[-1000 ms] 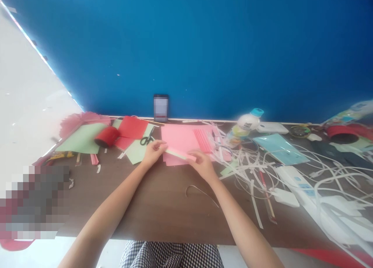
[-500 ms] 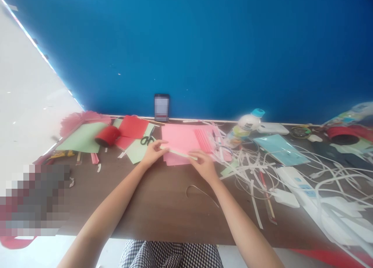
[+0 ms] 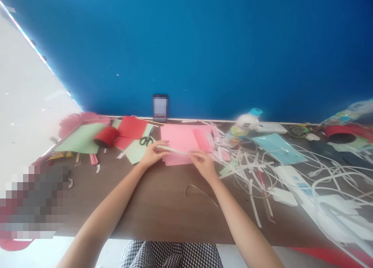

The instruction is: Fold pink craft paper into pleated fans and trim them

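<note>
A narrow pale green paper strip [image 3: 176, 150] stretches between my two hands, over the stacked pink paper [image 3: 179, 138]. My left hand [image 3: 153, 153] has the strip's left end between finger and thumb, which look slightly parted. The fingertips of my right hand [image 3: 203, 163] pinch the other end. Just beyond my left hand, black-handled scissors [image 3: 146, 139] lie on pale green paper [image 3: 135, 153]. Several pink rolled or folded strips [image 3: 201, 140] rest on the pink sheets, near my right hand.
Left are a red roll [image 3: 106, 136], red paper [image 3: 132, 127] and green paper [image 3: 81, 139]. A phone [image 3: 160, 107] leans on the blue partition [image 3: 186, 50]. A blue-capped bottle [image 3: 243, 124], tangled cables, paper scraps and a power strip [image 3: 297, 184] crowd the right.
The strip has turned thin and edge-on between my hands. My left thumb and finger have parted a little. The whole view has shifted slightly left.
</note>
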Motion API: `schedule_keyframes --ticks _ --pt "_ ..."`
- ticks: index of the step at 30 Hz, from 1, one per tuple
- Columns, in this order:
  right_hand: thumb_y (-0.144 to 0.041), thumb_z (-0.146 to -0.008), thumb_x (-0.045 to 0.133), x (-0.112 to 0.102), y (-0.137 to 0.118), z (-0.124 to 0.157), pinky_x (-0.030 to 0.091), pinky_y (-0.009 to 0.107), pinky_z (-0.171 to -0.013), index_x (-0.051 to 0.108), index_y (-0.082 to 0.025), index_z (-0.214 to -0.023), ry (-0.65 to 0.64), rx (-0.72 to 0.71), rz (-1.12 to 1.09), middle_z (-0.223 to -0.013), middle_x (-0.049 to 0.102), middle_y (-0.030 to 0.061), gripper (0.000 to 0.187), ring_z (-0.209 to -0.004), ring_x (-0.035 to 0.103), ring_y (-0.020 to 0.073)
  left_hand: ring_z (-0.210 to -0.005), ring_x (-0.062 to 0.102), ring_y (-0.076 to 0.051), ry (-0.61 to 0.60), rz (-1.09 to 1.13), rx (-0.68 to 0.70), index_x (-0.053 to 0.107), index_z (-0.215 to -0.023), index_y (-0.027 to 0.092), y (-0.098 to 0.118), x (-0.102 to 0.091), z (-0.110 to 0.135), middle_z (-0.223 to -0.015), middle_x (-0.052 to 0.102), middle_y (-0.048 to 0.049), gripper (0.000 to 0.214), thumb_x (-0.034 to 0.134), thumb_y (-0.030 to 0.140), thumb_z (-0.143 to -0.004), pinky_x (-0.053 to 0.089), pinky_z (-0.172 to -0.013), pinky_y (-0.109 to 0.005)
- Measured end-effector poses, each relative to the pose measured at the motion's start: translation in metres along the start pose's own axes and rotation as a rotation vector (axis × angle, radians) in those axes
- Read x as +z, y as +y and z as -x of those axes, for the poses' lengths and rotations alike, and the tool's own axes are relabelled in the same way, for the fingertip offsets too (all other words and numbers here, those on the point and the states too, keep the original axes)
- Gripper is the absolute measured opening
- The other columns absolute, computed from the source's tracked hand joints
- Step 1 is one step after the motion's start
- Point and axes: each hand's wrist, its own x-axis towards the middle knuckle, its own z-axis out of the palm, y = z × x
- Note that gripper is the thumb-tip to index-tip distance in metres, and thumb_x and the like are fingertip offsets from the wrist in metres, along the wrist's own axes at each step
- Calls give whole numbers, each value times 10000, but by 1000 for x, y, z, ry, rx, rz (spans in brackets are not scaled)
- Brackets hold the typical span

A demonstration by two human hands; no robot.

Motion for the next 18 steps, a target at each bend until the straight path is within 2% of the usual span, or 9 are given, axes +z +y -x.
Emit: schedule_keyframes --ticks 3,7,11,18 --pt "-315 -748 587 0 -1 -1 493 335 -781 669 -205 -729 -1 4 -6 -821 654 46 138 -816 607 176 -969 585 -233 0 -40 30 647 -822 156 -1 1 -1 -1061 618 -113 244 690 314 -642 511 -773 -347" --pt "-327 -746 587 0 -1 -1 488 333 -783 661 -198 -711 -3 11 -14 -807 653 48 153 -811 605 176 -901 605 -215 25 -124 8 674 -754 157 -3 1 -2 -896 667 -93 201 657 342 -675 500 -771 -335" --pt "-332 -737 597 0 1 -2 484 337 -787 658 -198 -698 4 26 -22 -817 646 48 153 -823 600 178 -895 610 -221 14 -144 -27 690 -709 160 -2 -1 -2 -889 674 -91 198 662 352 -666 491 -779 -338" --pt "-352 -752 570 -1 7 -5 489 331 -740 637 -186 -641 5 41 0 -818 638 57 211 -806 598 181 -891 616 -229 -16 -115 -109 708 -747 157 -3 -7 -5 -921 681 -96 231 678 361 -642 470 -841 -372"
